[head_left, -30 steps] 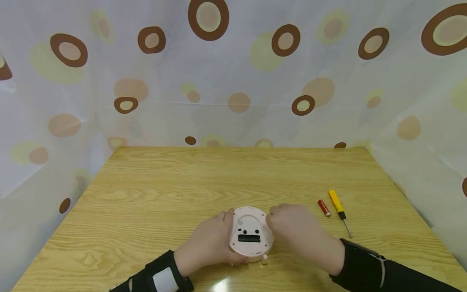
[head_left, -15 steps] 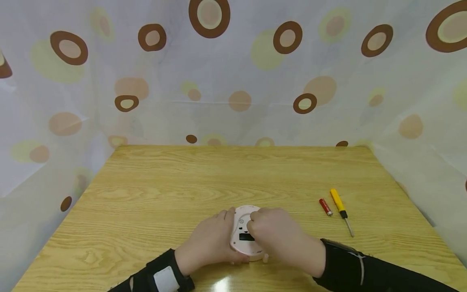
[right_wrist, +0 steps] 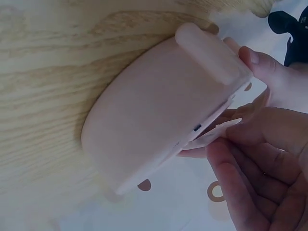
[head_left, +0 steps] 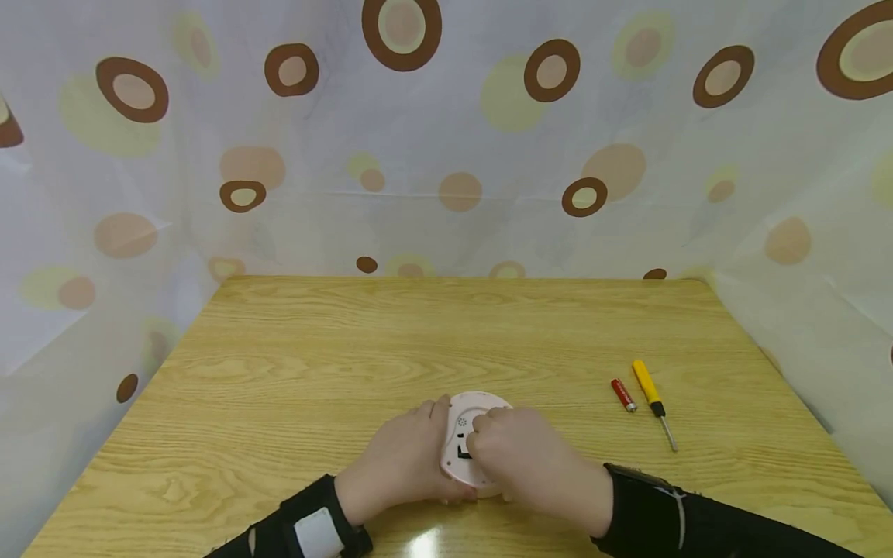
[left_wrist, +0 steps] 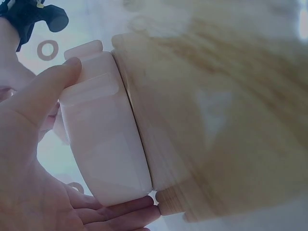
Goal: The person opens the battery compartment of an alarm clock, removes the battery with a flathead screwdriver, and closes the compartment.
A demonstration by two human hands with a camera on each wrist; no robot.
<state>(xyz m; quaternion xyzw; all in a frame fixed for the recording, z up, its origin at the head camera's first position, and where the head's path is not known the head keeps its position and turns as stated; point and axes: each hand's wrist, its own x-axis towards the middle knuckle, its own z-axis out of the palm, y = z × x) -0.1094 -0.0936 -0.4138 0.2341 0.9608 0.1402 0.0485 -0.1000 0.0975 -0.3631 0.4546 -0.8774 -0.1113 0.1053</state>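
A round, pale pink alarm clock (head_left: 481,401) lies face down on the table near the front. Its back is up, with small speaker holes and a dark battery slot (head_left: 463,454) partly covered by fingers. My left hand (head_left: 405,461) grips its left side, thumb near the feet and fingers along the opposite edge in the left wrist view. Over the right half of the back is my right hand (head_left: 526,461). Between its thumb and index finger it pinches a thin, pale battery cover (right_wrist: 214,134), tilted, with one edge at the clock's back.
To the right lie a red battery (head_left: 623,395) and a screwdriver (head_left: 647,385) with a yellow handle, side by side. The wood-grain table (head_left: 335,333) ends at a pale curtain (head_left: 307,232) with brown rings, which stands behind it and along both sides.
My right hand has moved left from the clock's right edge onto its back, bringing the cover over the battery slot. The left hand has kept its grip.
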